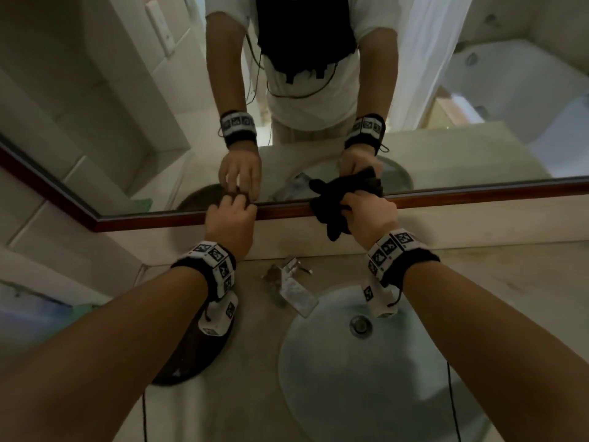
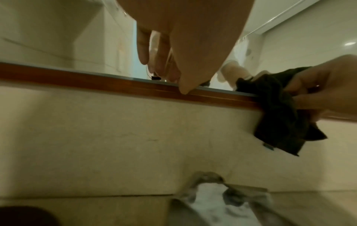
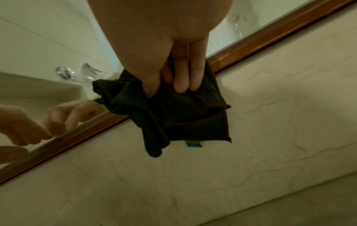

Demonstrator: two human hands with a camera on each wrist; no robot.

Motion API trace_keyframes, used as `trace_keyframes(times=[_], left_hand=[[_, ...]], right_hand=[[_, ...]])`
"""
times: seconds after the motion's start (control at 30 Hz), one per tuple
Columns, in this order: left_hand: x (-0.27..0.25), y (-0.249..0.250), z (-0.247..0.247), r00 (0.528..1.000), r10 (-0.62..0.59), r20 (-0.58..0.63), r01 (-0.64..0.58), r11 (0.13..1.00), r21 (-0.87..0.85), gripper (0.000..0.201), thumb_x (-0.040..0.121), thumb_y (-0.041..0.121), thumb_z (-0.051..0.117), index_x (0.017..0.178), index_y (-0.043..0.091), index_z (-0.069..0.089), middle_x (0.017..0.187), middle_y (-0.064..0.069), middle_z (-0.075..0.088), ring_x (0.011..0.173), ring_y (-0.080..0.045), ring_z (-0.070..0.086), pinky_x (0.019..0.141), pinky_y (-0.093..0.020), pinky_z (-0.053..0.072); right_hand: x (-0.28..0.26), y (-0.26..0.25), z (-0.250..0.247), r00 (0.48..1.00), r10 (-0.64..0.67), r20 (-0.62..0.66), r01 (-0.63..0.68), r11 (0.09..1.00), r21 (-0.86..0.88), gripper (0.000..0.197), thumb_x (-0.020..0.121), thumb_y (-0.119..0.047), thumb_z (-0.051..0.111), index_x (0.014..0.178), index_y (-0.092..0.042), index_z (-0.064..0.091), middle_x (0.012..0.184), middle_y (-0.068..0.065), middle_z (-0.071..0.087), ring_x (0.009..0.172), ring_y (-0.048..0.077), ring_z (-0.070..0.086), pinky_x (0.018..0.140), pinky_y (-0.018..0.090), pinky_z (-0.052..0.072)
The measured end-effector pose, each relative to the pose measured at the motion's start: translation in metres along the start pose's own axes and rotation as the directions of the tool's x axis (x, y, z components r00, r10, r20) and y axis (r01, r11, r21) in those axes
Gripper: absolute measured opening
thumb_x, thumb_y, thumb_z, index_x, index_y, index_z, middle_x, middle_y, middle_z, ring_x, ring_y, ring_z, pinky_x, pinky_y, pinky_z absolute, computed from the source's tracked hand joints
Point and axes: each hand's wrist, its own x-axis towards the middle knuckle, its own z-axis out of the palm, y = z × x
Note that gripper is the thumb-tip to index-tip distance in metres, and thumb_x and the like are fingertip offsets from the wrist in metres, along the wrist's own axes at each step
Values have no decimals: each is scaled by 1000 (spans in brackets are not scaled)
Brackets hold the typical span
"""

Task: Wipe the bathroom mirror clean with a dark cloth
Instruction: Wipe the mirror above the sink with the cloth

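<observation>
The mirror [image 1: 127, 122] has a brown wooden frame [image 1: 159, 220] and hangs above the backsplash. My right hand [image 1: 350, 204] grips a bunched dark cloth [image 1: 331, 218] against the lower frame edge, and part of the cloth hangs over the backsplash. In the right wrist view the thumb and fingers [image 3: 181, 85] pinch the cloth [image 3: 183, 114], which has a small teal tag. My left hand [image 1: 237, 202] holds nothing. Its fingertips touch the glass just above the frame, and in the left wrist view the thumb tip [image 2: 184, 91] rests on the frame [image 2: 77, 76]. The glass reflects both hands.
Below the mirror are a beige stone backsplash [image 1: 478, 224] and counter. A chrome faucet [image 1: 293, 285] stands behind a round basin [image 1: 350, 393] with a drain [image 1: 360, 325]. A dark round object [image 1: 191, 362] lies on the counter under my left forearm. Tiled wall [image 1: 47, 234] is on the left.
</observation>
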Motion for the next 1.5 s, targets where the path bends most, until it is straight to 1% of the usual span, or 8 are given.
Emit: trace_keyframes(times=[0.23, 0.47, 0.67, 0.83, 1.0, 1.1, 1.27, 1.5], left_hand=[[18, 52, -10, 998, 2, 58, 1, 998, -61, 17, 76, 17, 76, 87, 11, 64, 79, -10, 56, 66, -29, 55, 50, -30, 32], [31, 49, -6, 997, 28, 74, -21, 996, -88, 13, 84, 17, 70, 91, 9, 61, 78, -11, 55, 67, -30, 55, 51, -31, 32], [34, 44, 9, 999, 43, 13, -41, 990, -136, 21, 87, 20, 45, 93, 10, 62, 78, -9, 51, 66, -27, 51, 52, -30, 27], [32, 44, 10, 992, 124, -15, -125, 985, -123, 8, 70, 5, 68, 76, 8, 64, 68, -14, 53, 56, -32, 54, 47, -26, 26], [36, 41, 5, 986, 167, 9, -166, 984, -72, 18, 67, 5, 78, 81, 8, 67, 70, -14, 54, 56, -32, 56, 46, -27, 27], [34, 41, 2, 982, 178, 62, -175, 983, -48, 11, 87, 12, 62, 98, 11, 65, 87, -14, 58, 74, -33, 60, 52, -32, 32], [34, 37, 5, 979, 202, 43, -199, 978, -63, 11, 75, 18, 76, 79, 17, 65, 73, -8, 57, 60, -26, 58, 45, -28, 33], [34, 34, 8, 970, 240, -43, -243, 958, -154, 24, 61, 6, 79, 63, 13, 56, 62, -10, 51, 52, -28, 53, 46, -26, 27]], right_hand=[[-17, 70, -25, 997, 66, -50, -64, 997, 31, 23, 98, -29, 47, 116, -29, 62, 115, 2, 63, 102, 31, 62, 80, 43, 52], [-18, 93, -22, 990, 49, -132, -49, 999, -2, 14, 95, -28, 54, 102, -20, 63, 105, 2, 65, 95, 29, 62, 69, 33, 43], [-7, 57, -2, 973, -38, -228, 62, 993, 97, 14, 92, -25, 58, 84, -14, 62, 89, 6, 66, 83, 30, 62, 63, 31, 42], [10, -15, 37, 954, -107, -279, 155, 976, 155, 16, 86, -27, 61, 78, -13, 62, 78, 5, 66, 66, 29, 62, 52, 28, 42], [2, -7, 33, 927, -158, -341, 209, 971, 119, 22, 89, -30, 54, 83, -15, 69, 80, 3, 68, 69, 26, 64, 55, 29, 48], [-8, 25, 16, 971, -43, -234, 75, 989, 128, 19, 93, -32, 50, 89, -18, 63, 90, 4, 66, 82, 27, 62, 63, 33, 46], [-23, 71, -9, 949, 206, -237, -214, 977, -11, 4, 91, -21, 61, 93, -17, 62, 99, 9, 68, 90, 33, 64, 69, 35, 46], [-13, 30, 2, 942, 228, -246, -235, 972, 3, 8, 89, -16, 61, 96, -11, 61, 100, 13, 66, 94, 35, 61, 69, 30, 37]])
